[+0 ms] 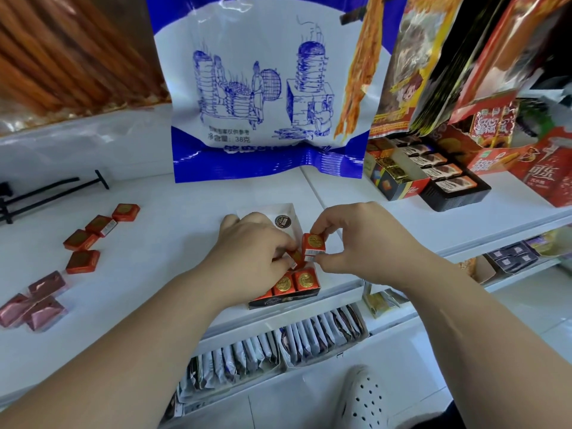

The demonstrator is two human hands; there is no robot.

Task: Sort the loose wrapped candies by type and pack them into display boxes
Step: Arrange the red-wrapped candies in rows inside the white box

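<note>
Right hand (356,243) pinches red candy (313,244) over display box (288,297) — left hand (250,246) apparently grips another.

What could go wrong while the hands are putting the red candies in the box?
The small open display box sits near the front edge of the white shelf, so a push from the left hand might tip it off. The red square wrapped candy pinched by the right hand could slip. The pink wrapped candies lie close to the loose red wrapped candies, so types might get mixed.
</note>
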